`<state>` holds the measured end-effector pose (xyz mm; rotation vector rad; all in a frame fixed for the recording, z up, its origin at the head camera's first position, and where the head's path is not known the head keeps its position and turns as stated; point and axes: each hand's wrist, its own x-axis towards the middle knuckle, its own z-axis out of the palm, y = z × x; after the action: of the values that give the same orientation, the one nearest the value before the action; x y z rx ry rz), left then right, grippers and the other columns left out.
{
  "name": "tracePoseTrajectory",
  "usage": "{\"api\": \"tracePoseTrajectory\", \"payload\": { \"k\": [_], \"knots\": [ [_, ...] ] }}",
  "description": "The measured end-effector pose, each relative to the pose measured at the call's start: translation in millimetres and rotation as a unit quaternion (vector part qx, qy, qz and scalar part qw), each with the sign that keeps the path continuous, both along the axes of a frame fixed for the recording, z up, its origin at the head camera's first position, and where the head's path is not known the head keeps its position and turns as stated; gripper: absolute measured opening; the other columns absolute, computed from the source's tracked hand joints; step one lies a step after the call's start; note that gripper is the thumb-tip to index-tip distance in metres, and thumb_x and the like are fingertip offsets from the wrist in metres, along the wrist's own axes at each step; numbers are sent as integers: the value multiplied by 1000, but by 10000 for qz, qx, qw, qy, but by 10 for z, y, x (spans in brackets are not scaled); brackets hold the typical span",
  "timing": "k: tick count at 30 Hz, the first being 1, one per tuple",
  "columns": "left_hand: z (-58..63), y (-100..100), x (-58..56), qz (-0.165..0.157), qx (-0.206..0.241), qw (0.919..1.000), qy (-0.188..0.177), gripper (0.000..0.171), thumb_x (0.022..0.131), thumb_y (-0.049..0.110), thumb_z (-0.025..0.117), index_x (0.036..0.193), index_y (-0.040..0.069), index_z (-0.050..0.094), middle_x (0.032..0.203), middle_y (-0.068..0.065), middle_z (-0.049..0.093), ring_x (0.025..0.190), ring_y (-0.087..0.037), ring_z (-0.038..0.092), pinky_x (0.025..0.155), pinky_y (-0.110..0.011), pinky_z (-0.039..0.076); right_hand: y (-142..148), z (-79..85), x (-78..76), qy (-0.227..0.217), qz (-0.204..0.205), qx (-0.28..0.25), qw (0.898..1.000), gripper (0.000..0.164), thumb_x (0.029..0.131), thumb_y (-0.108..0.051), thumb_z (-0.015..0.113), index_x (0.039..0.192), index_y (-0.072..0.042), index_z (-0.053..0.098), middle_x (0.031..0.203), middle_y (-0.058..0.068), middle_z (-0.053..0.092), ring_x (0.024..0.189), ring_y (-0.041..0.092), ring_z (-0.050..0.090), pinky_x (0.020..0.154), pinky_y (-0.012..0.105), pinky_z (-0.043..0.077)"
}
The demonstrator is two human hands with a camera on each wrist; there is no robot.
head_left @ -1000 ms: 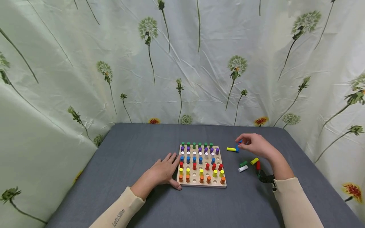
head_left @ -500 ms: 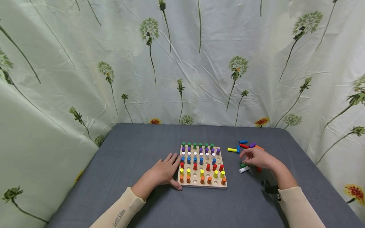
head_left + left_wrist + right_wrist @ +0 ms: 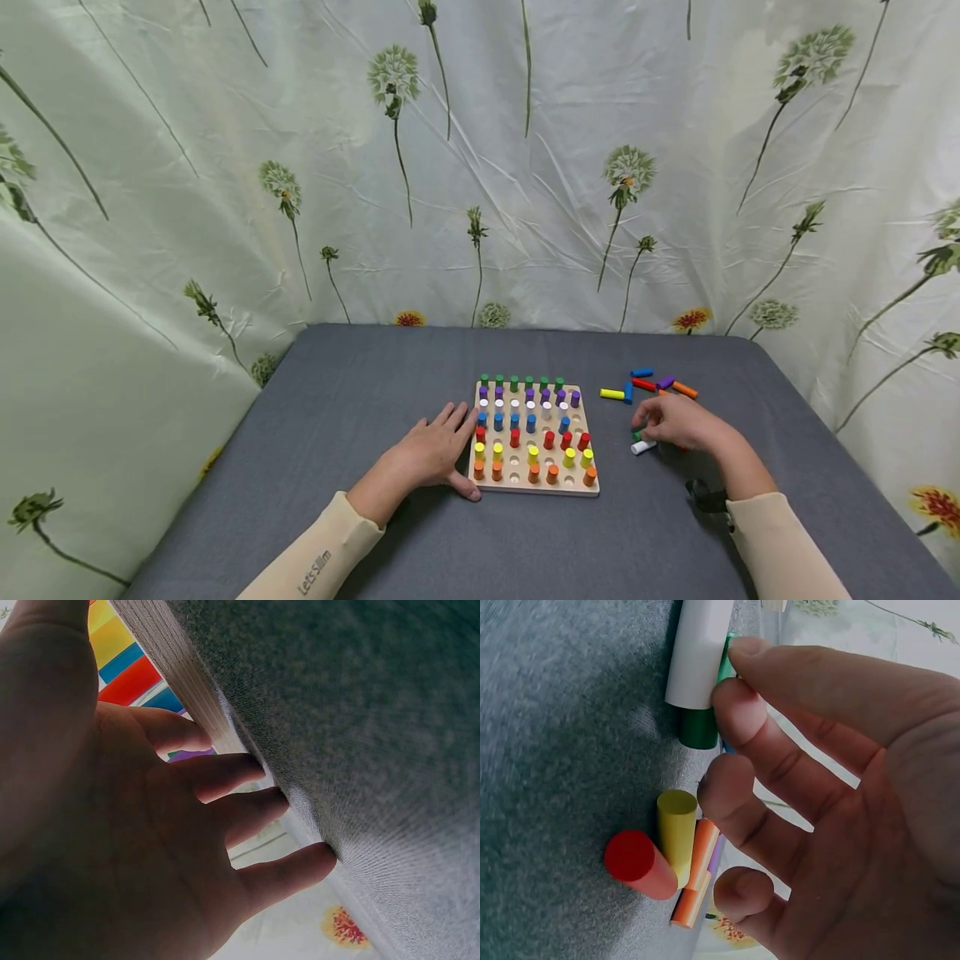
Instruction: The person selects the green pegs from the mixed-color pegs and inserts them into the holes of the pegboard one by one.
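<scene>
A wooden pegboard (image 3: 525,490) stands in the middle of the table with rows of coloured pegs in it. My left hand (image 3: 431,450) rests at its left edge, fingers extended and thumb near the front corner; in the left wrist view the fingertips (image 3: 247,766) reach along the board's side. My right hand (image 3: 675,421) is over the loose pegs to the right. Its thumb and bent index finger are right at a green peg (image 3: 699,729), partly hidden behind a white peg (image 3: 699,652). I cannot tell whether they pinch it.
Beyond the right hand lie loose pegs: a yellow peg (image 3: 611,394), blue peg (image 3: 642,372), red peg (image 3: 643,384), purple peg (image 3: 665,383) and orange peg (image 3: 685,389). Another yellow peg (image 3: 676,836) and red peg (image 3: 639,864) lie below its fingers. A floral curtain (image 3: 480,167) hangs behind.
My right hand has moved from the far blue and red pegs back toward me to the green and white pegs. The left hand stays at the board.
</scene>
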<state>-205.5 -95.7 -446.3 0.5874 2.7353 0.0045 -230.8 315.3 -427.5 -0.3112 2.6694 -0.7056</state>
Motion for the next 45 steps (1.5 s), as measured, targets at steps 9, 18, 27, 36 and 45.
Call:
{"api": "tracePoseTrajectory", "payload": {
  "k": [9, 18, 27, 36, 45],
  "knots": [
    [-11, 6, -8, 6, -101, 9999, 31, 129, 75, 78, 80, 172, 17, 19, 178, -10, 23, 166, -32, 22, 126, -61, 34, -121, 51, -28, 229, 68, 618, 9978, 9, 93, -7, 76, 102, -11, 77, 91, 5, 70, 77, 18, 57, 71, 34, 48],
    [-20, 23, -10, 26, -153, 9999, 57, 130, 74, 80, 80, 171, 17, 21, 178, -10, 24, 166, -31, 23, 126, -61, 34, -246, 37, -62, 406, 82, 1420, 9890, 10, 93, -16, 78, 103, -14, 78, 96, 3, 74, 79, 16, 60, 74, 39, 55],
    [-20, 18, -11, 10, -132, 9999, 27, 130, 74, 79, 80, 171, 17, 20, 178, -10, 23, 166, -32, 22, 126, -61, 34, -273, 40, -31, 1286, -147, 1214, 9841, 10, 93, -21, 78, 101, -15, 76, 85, -3, 70, 70, 12, 59, 62, 32, 47],
    [-24, -7, 1, -8, -17, 10000, 16, 129, 75, 78, 80, 171, 16, 20, 178, -11, 23, 166, -32, 22, 127, -61, 33, -374, 125, -128, 1541, -588, -447, 9853, 15, 97, -16, 70, 110, -8, 74, 90, 4, 67, 80, 18, 56, 71, 32, 45],
    [-23, 1, -4, -40, -87, 9999, 46, 130, 75, 80, 79, 172, 17, 20, 179, -11, 22, 166, -31, 22, 126, -61, 34, -514, 103, -255, 1385, -637, -1250, 9804, 23, 101, -21, 70, 118, -5, 72, 100, 9, 71, 86, 18, 61, 73, 33, 49]
  ]
}}
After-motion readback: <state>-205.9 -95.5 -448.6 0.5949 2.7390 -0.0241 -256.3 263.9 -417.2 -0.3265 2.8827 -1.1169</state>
